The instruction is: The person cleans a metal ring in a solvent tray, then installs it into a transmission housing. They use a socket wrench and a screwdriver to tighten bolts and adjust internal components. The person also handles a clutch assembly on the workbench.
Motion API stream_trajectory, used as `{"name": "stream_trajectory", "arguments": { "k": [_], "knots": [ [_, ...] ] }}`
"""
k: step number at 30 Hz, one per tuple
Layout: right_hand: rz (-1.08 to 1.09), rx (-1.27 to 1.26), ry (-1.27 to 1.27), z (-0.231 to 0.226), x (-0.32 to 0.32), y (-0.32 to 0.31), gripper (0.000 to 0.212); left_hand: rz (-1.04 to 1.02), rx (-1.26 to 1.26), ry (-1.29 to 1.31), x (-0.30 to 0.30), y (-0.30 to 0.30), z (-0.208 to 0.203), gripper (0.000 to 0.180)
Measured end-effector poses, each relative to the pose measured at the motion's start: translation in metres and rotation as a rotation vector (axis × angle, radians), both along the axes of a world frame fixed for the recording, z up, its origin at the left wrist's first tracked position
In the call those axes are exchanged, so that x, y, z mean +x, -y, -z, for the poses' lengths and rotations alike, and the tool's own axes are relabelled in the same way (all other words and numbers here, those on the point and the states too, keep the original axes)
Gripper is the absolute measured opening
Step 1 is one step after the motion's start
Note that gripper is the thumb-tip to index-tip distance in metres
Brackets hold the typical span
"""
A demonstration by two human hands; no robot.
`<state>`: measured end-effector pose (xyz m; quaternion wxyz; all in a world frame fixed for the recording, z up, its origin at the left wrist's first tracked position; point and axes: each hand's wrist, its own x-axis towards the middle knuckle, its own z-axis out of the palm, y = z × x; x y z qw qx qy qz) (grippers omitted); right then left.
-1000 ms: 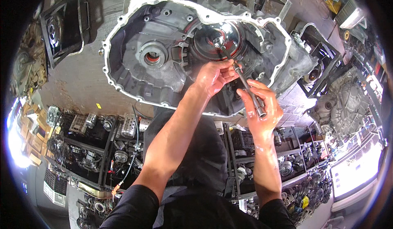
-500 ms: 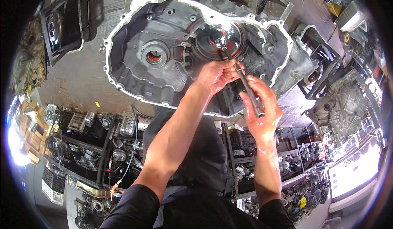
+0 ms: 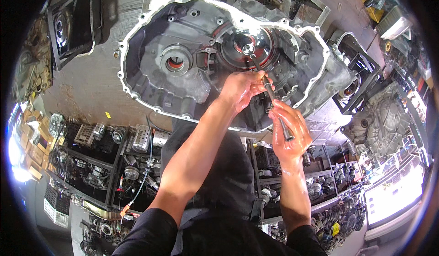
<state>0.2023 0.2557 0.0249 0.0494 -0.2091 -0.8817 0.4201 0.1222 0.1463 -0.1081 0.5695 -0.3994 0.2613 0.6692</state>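
A large grey cast-metal transmission housing (image 3: 148, 54) lies open in front of me, its bright flange edged with bolt holes. On its right side sits a shiny, oily round recess (image 3: 224, 50) with red rings. I hold a long dark metal rod tool (image 3: 270, 90) at a slant, its narrow tip just by the recess's centre. Whether the tip touches anything, I cannot tell. My left hand (image 3: 241, 90) pinches the upper shaft. Lower down, my right hand (image 3: 292, 134) is closed round the handle, whose round end shows by the palm. Both hands look wet with oil.
A smaller bore (image 3: 175, 63) with a red ring lies left in the housing. Black metal frames (image 3: 95, 22) stand at far left and right. Racks of metal parts (image 3: 98, 157) fill the space below the bench, and another grey casing (image 3: 377, 123) sits at right.
My right hand has slid down and its fingers have closed more around the tool. The left hand stays nearly in place. The whole view has shifted slightly.
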Motion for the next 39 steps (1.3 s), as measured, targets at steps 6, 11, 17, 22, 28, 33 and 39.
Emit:
{"name": "stream_trajectory", "arguments": {
  "k": [6,11,17,22,28,33,39],
  "knots": [
    [0.077,-0.08,0.026,-0.003,-0.001,0.0,0.023,-0.06,0.075,-0.043,-0.006,-0.002,-0.003,0.02],
    [0.104,-0.07,0.037,-0.004,0.0,0.001,0.022,-0.061,0.051,-0.031,-0.003,-0.005,-0.004,0.019],
    [0.081,-0.077,0.04,-0.003,0.001,0.0,0.017,-0.08,0.074,-0.043,0.0,-0.001,-0.003,0.018],
    [0.129,-0.094,0.054,-0.003,0.0,0.004,0.023,-0.062,0.039,-0.07,-0.003,0.0,-0.002,0.018],
    [0.158,-0.104,0.058,-0.003,-0.001,0.003,0.021,-0.057,0.044,-0.031,-0.003,-0.001,0.001,0.019],
    [0.213,-0.116,0.06,-0.003,-0.003,0.008,0.02,-0.04,0.041,0.004,-0.001,0.001,0.002,0.02],
    [0.451,-0.115,0.114,-0.005,-0.017,0.015,0.017,-0.296,0.25,0.104,0.001,-0.001,-0.004,0.029]
  ]
}}
